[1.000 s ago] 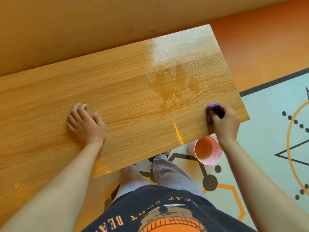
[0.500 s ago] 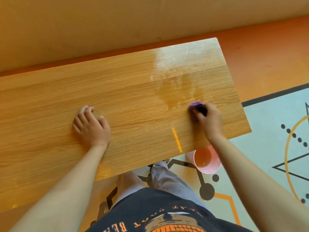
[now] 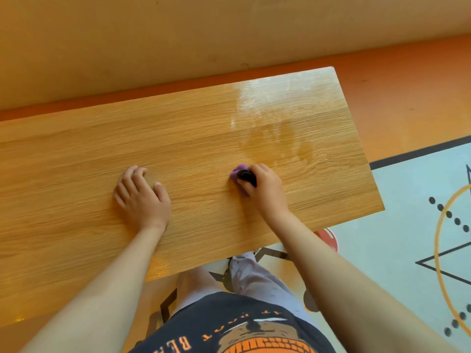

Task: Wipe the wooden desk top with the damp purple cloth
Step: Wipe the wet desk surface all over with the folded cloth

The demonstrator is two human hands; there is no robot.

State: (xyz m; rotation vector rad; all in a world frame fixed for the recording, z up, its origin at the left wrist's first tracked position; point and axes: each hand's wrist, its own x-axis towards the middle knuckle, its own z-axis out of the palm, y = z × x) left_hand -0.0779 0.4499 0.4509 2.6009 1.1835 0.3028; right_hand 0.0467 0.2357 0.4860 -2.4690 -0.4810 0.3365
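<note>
The wooden desk top [image 3: 76,174] fills the middle of the view, with a shiny wet patch [image 3: 275,118] near its far right corner. My right hand [image 3: 265,189] grips the bunched purple cloth [image 3: 238,171] against the wood near the desk's middle; a small black piece shows between the fingers and most of the cloth is hidden under them. My left hand [image 3: 141,194] rests flat on the desk, fingers spread, about a hand's width left of the cloth.
A pink bucket [image 3: 328,238] on the floor peeks out under the desk's near right edge, behind my right forearm. A wall runs along the desk's far side. A patterned pale mat [image 3: 407,225] covers the floor at right. My legs stand below the near edge.
My right hand slid the cloth leftward from the desk's right edge towards the middle. The left hand stayed planted. The view shifted, so the bucket is now mostly hidden.
</note>
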